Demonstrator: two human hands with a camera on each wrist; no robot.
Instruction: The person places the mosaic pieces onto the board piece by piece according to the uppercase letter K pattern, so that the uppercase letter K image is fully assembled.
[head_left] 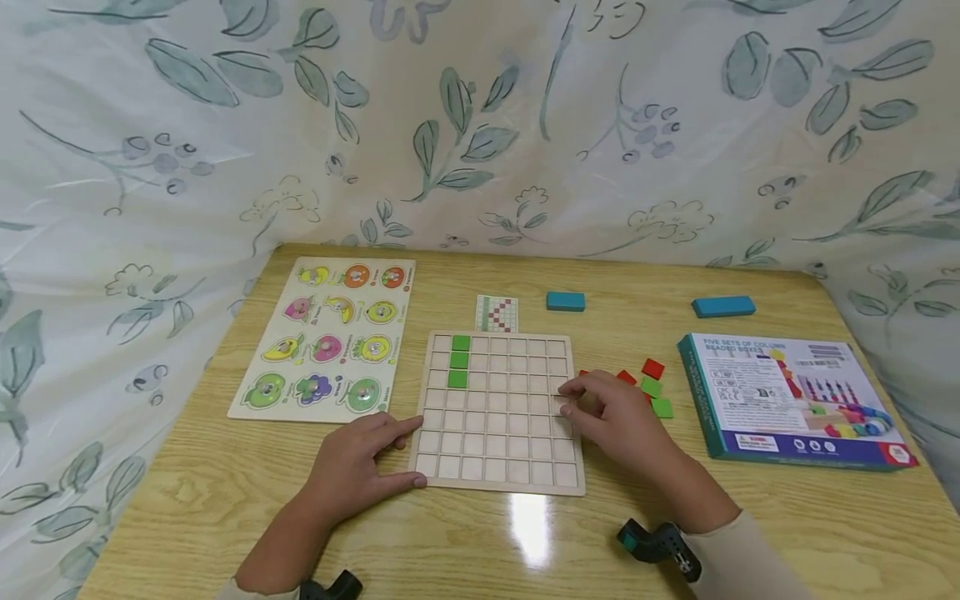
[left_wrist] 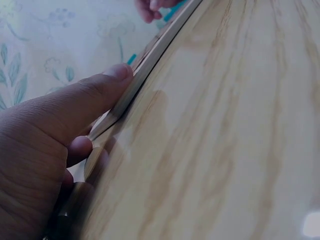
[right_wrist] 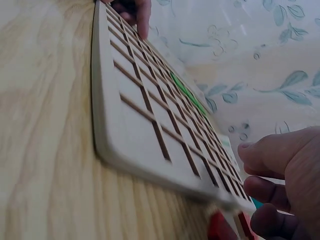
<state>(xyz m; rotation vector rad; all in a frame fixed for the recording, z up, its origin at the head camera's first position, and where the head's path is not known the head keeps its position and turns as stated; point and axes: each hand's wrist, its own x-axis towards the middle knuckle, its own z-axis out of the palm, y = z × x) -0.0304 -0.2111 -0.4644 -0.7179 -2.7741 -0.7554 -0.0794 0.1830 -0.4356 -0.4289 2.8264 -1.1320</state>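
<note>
A wooden grid board [head_left: 506,493] lies flat on the table, with three green square tiles [head_left: 458,360] in a column at its upper left. My left hand [head_left: 360,462] touches the board's left edge, thumb at the lower corner and index finger higher up; the left wrist view shows the thumb [left_wrist: 107,82] straight along the rim. Over the right edge hovers my right hand [head_left: 626,421], its thumb and fingers slightly bent and apart, nothing seen between them. Loose red tiles [head_left: 653,367] and green tiles [head_left: 662,408] lie just beyond it, some hidden behind the hand.
Behind the board lies a small pattern card [head_left: 497,314]. A fruit puzzle board [head_left: 300,400] is at left. On the right lies a flat printed box [head_left: 795,400]. Two blue blocks [head_left: 566,302] [head_left: 723,307] sit near the back edge, before a leaf-print curtain [head_left: 480,167].
</note>
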